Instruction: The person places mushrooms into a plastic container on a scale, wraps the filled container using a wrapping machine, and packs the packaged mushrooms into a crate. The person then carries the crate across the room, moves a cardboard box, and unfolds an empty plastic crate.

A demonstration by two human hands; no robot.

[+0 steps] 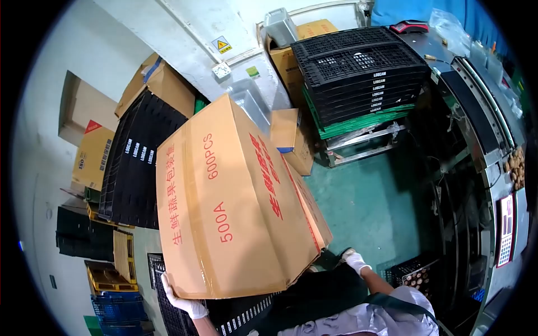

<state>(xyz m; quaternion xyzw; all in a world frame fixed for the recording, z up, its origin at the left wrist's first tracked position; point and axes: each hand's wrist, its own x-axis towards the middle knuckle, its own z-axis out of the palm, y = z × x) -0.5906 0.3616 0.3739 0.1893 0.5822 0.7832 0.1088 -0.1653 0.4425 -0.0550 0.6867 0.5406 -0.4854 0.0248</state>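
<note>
A large brown cardboard box (235,207) with red print and a taped seam stands tilted across the middle, a flap hanging out on its right side. My left hand (185,303), in a white glove, holds the box at its lower left corner; some fingers are hidden. Gloved in white too, my right hand (355,261) is low, just right of the box's lower right corner and seemingly apart from it. Its fingers are too small and foreshortened to read. Black crates show under and beside the box's lower edge.
Stacked black crates (358,67) rest on a metal frame behind, others (134,162) at left. A small carton (291,140) stands behind the box. Along the right runs a workbench (510,280); a crate of round items (414,277) sits below. Green floor (364,207) shows between.
</note>
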